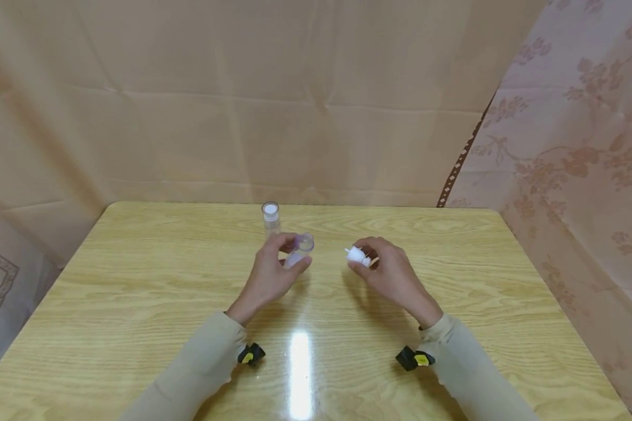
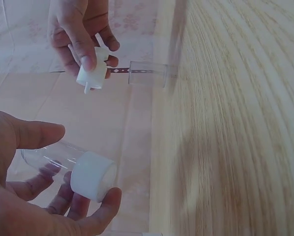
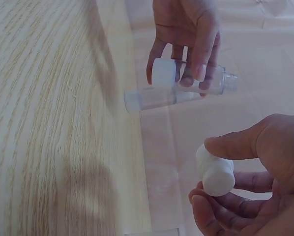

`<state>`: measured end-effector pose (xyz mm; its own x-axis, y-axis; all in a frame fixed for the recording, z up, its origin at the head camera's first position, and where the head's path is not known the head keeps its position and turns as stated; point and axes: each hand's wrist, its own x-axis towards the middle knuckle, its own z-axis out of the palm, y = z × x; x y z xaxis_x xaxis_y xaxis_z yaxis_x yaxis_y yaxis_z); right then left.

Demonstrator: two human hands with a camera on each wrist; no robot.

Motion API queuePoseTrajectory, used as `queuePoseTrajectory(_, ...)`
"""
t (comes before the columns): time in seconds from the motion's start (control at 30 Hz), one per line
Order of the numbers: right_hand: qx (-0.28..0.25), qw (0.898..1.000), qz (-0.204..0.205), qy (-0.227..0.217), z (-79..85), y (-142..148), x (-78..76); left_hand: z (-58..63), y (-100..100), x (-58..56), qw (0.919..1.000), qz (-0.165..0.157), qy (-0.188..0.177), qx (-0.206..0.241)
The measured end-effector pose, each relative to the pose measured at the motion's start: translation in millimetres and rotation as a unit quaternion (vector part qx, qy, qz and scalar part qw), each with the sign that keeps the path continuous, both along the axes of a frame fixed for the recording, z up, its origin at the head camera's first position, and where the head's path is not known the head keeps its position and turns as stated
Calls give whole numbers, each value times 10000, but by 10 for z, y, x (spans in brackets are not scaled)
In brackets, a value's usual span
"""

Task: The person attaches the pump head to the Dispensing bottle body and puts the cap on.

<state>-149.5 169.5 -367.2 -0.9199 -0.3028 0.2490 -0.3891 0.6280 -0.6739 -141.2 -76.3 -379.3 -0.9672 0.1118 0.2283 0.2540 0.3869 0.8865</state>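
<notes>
My left hand [image 1: 270, 269] holds a small clear bottle [image 1: 296, 256] between thumb and fingers. Its open neck tilts up, and a white base [image 2: 94, 176] shows at its lower end in the left wrist view. To the right, apart from the bottle, my right hand [image 1: 392, 272] pinches a white pump head [image 1: 357, 255] with its short nozzle toward the left. A second clear bottle [image 1: 271, 219] with a white top under a clear cover stands just behind my left hand, partly hidden by it.
A clear cylindrical cap [image 2: 147, 73] stands on the wood-grain table [image 1: 163, 280] near my right hand. Beige cloth [image 1: 274, 105] hangs behind the table. Patterned cloth [image 1: 574, 175] hangs at the right.
</notes>
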Motion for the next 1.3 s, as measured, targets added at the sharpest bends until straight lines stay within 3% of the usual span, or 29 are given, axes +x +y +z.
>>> queuePoseTrajectory(0.4,-347,9992,185,2,32,39,1,-11,7,18,9991,-35,365,-192)
queuePoseTrajectory(1.3,-1044,9942,173,-203,110,68,-3,39,36,53,9978,-348,-18,-559)
